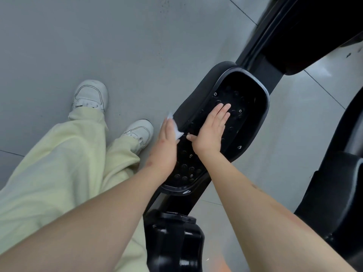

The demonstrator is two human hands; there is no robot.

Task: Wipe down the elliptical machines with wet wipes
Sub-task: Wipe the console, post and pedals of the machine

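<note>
A black elliptical foot pedal [245,99] with a raised rim and studded tread lies diagonally across the middle of the view. My right hand [211,128] rests flat on the tread with straight fingers. My left hand [167,146] presses a white wet wipe [176,130] against the pedal's outer left rim; the wipe shows only at the fingertips and beside the palm. Whether the left fingers curl over the rim is hidden by the back of the hand.
The pedal's black arm [261,42] runs up to the top right. A black joint housing [174,240] sits below the pedal and another black machine part [337,189] at the right. My legs in pale trousers and white shoes [90,95] stand on the grey floor at left.
</note>
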